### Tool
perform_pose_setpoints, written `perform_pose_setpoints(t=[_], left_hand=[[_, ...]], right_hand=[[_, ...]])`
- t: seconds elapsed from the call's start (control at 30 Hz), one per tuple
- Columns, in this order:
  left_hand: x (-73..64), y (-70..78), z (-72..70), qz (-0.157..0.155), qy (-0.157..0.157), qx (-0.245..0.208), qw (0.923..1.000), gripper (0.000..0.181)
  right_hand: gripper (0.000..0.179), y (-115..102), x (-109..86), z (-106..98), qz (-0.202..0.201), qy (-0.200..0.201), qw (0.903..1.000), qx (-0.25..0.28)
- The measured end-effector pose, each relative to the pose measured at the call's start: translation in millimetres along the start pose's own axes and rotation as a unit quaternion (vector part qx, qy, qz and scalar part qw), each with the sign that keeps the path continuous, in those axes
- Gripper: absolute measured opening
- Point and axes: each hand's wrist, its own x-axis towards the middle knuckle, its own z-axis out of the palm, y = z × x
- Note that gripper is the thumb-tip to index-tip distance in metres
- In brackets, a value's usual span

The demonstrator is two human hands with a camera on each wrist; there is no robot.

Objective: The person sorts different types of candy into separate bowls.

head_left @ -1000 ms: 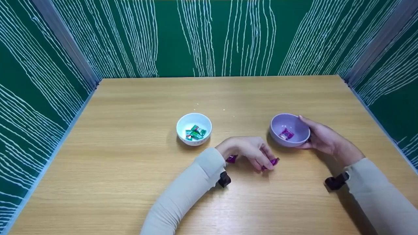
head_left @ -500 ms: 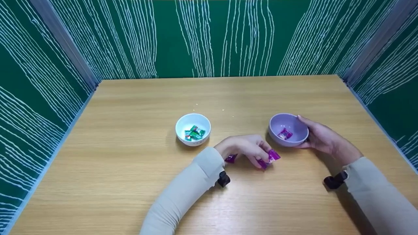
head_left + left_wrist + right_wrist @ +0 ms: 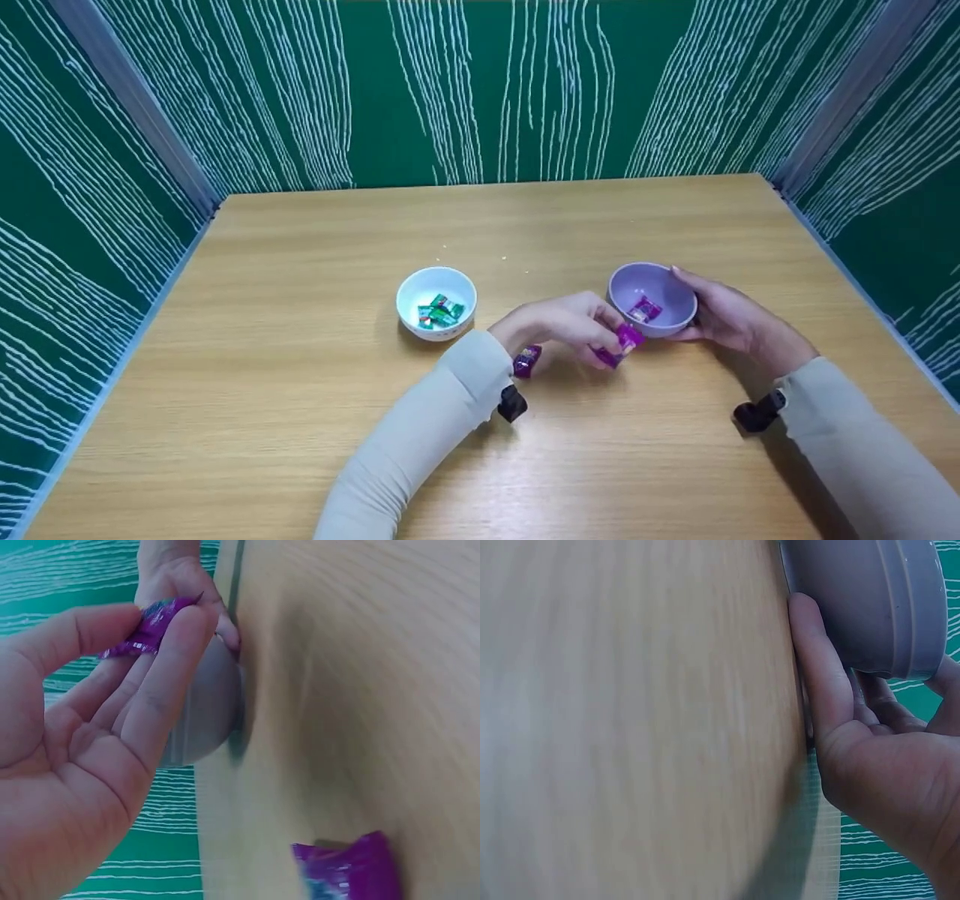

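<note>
My left hand (image 3: 574, 324) pinches a purple-wrapped candy (image 3: 628, 341) between thumb and fingertip, just in front of the purple bowl (image 3: 671, 289). In the left wrist view this candy (image 3: 155, 624) is off the table, and the bowl (image 3: 214, 705) stands beyond it. At the bowl's right side my right hand (image 3: 724, 319) holds it, thumb at the rim and fingers low along the wall (image 3: 855, 607). Inside the bowl lies purple-wrapped candy (image 3: 645, 309). Another purple candy (image 3: 526, 361) rests on the table beside my left wrist.
A white bowl (image 3: 409, 296) with several green-wrapped candies (image 3: 441, 310) stands to the left. Tiny pale crumbs (image 3: 504, 258) dot the wooden table (image 3: 247, 360) behind the bowls. Green panels with white streaks (image 3: 375, 112) border the table's back and sides.
My left hand has raised the purple candy from the table and carried it closer to the purple bowl. The right hand keeps its hold on the bowl. The head view has shifted slightly.
</note>
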Motion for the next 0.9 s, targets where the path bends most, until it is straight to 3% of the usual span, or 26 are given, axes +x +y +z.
perform_pose_setpoints(t=[0.23, 0.5, 0.9], left_hand=[[0.2, 14.0, 0.2, 0.037, 0.035, -0.015, 0.9986, 0.018], [4.8, 13.0, -0.9, 0.056, 0.085, -0.038, 0.9941, 0.017], [22.7, 19.6, 0.6, 0.052, 0.114, -0.129, 0.9837, 0.035]], right_hand=[[0.072, 1.7, -0.6, -2.1, -0.007, -0.004, 1.0000, -0.004], [0.077, 1.9, 4.8, 3.8, -0.008, -0.012, 0.9999, 0.003], [0.077, 0.1, 0.1, -0.8, -0.007, -0.010, 0.9999, 0.003]])
